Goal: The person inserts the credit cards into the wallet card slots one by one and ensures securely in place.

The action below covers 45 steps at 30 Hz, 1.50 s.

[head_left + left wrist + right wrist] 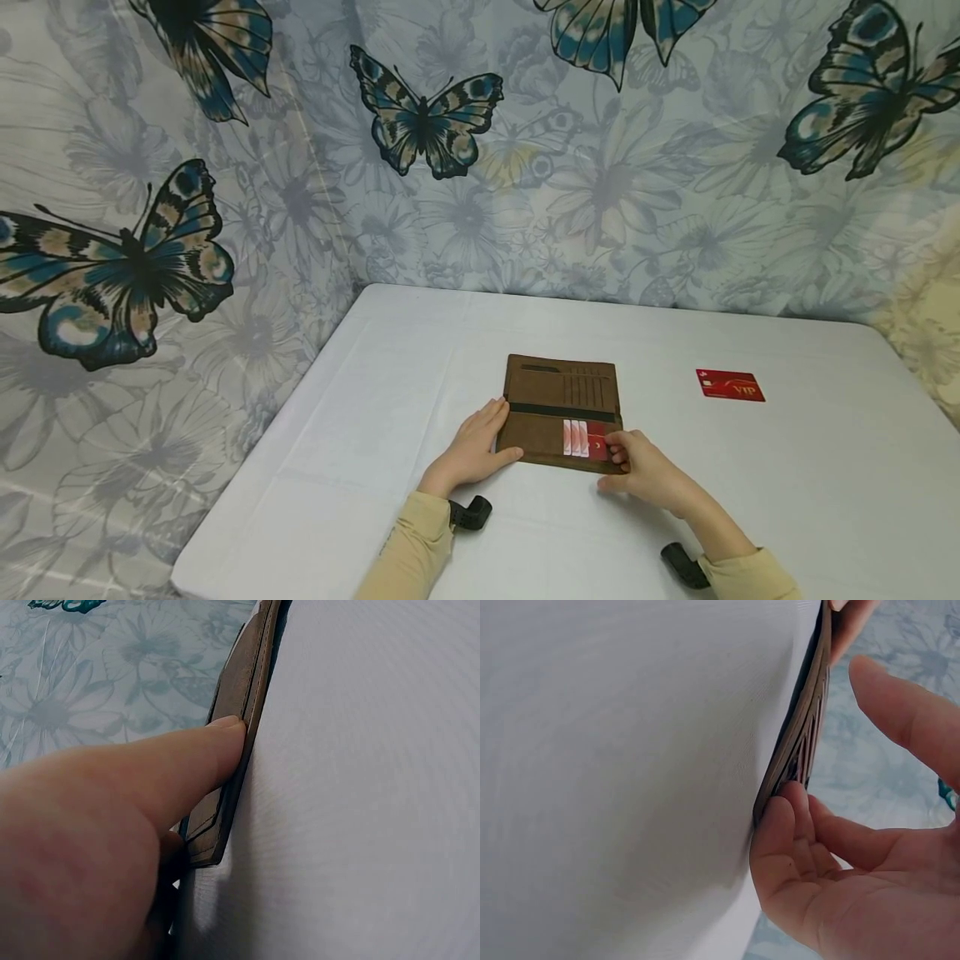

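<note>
A brown bifold wallet point(561, 388) lies unfolded on the white table. Several red and pale pink cards point(585, 439) sit overlapped in the slots of its near half. My left hand point(472, 446) rests at the wallet's left side, fingers extended along that edge and thumb on the near edge. At the right edge, my right hand point(643, 471) touches the wallet and the outermost red card with bent fingertips. In the right wrist view, the right thumb point(904, 712) stands well apart from those fingers. The fingertips partly hide the card's right end.
A red card marked VIP point(731, 386) lies flat to the right of the wallet. The white-covered table point(360, 383) meets a butterfly-patterned wall covering point(450, 233) at its back and left. Black wrist devices point(471, 512) are worn on both arms.
</note>
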### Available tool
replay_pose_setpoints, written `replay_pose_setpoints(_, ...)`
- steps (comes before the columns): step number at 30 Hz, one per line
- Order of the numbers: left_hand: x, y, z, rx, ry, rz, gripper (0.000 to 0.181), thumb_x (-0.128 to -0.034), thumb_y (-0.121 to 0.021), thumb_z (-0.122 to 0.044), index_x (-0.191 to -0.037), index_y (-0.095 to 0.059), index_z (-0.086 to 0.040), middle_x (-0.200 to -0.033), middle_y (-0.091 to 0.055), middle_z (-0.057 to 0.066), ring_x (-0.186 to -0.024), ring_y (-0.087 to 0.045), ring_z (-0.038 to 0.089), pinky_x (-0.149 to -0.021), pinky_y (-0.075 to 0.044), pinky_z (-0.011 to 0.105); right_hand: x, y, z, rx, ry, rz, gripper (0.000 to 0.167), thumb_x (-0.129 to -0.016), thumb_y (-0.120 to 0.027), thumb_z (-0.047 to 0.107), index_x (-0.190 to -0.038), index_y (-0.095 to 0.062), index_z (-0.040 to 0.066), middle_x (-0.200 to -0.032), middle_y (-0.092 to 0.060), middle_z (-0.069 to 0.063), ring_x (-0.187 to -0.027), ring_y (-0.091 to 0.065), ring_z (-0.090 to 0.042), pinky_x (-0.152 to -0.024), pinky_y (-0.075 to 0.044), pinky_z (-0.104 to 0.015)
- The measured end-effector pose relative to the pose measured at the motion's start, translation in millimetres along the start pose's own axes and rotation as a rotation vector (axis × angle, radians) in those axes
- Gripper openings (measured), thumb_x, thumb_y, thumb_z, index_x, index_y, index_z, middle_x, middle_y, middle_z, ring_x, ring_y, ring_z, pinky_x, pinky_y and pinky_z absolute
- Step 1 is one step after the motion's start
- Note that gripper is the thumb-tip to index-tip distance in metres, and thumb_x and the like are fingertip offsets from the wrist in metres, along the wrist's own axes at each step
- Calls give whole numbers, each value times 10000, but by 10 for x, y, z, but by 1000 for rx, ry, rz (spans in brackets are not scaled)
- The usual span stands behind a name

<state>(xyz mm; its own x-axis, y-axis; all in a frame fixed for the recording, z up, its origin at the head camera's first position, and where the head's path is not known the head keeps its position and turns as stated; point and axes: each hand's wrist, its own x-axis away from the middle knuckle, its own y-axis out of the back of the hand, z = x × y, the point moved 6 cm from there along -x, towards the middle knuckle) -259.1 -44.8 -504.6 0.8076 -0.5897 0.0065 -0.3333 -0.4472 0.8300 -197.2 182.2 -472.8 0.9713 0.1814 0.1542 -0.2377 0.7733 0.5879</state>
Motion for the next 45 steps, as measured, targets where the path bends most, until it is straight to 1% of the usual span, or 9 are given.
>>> replay_pose_setpoints(10,-10,4,-2,6,3,4,780,-922,-500,-472,-1469,-181,-16,-1537,-105,66,-1394,-45,166,-1110,-62,377,17,-5,40,7,21,7,679,-708,-809,115,-1198,-436,-171,-1027,-456,-149,-945,-447,-267,-803,-420,-414)
replay_pose_setpoints(15,-16,-9,5,6,-1,2,782,-922,-501,-474,-1467,-185,-11,-1535,-109,69,-1393,-47,168,-1110,-64,381,16,-7,34,16,22,10,666,-713,-804,109,-1195,-440,-172,-1014,-455,-142,-937,-445,-264,-799,-420,-413)
replay_pose_setpoints(21,-9,5,4,-2,0,-5,782,-922,-502,-473,-1465,-190,-4,-1534,-114,77,-1394,-54,177,-1109,-71,387,-9,-6,26,34,20,8,647,-708,-806,114,-1185,-466,-161,-1002,-464,-128,-922,-454,-251,-789,-428,-401)
replay_pose_setpoints(24,-4,8,3,-3,2,-8,779,-922,-504,-469,-1464,-193,-4,-1533,-119,79,-1394,-58,180,-1109,-73,388,-19,-3,5,0,6,4,626,-721,-794,119,-1184,-480,-160,-994,-481,-122,-913,-467,-244,-772,-440,-374)
replay_pose_setpoints(29,-3,4,-8,0,1,-6,775,-924,-503,-465,-1465,-192,-6,-1533,-125,86,-1394,-63,187,-1109,-76,394,-18,19,-51,-89,-55,-13,610,-749,-774,149,-1192,-495,-164,-980,-534,-113,-894,-496,-224,-725,-457,-313)
replay_pose_setpoints(33,-3,5,-15,-2,4,-4,773,-924,-506,-461,-1464,-196,-2,-1532,-127,89,-1394,-60,188,-1108,-76,397,-19,40,-62,-93,-68,-12,615,-759,-769,178,-1193,-499,-163,-965,-552,-100,-877,-507,-209,-695,-461,-294)
replay_pose_setpoints(38,-10,-2,-19,-18,11,5,774,-925,-498,-469,-1468,-188,-12,-1536,-111,75,-1394,-41,171,-1109,-72,392,-12,66,-77,-95,-62,25,642,-766,-765,211,-1220,-492,-150,-963,-559,-89,-877,-514,-206,-694,-464,-296)
replay_pose_setpoints(45,-1,7,-2,-27,13,4,775,-924,-502,-470,-1469,-190,-16,-1535,-117,76,-1394,-52,180,-1108,-80,399,26,121,-129,-94,-29,102,645,-818,-713,289,-1284,-472,-87,-1077,-574,-94,-971,-536,-223,-799,-467,-371)
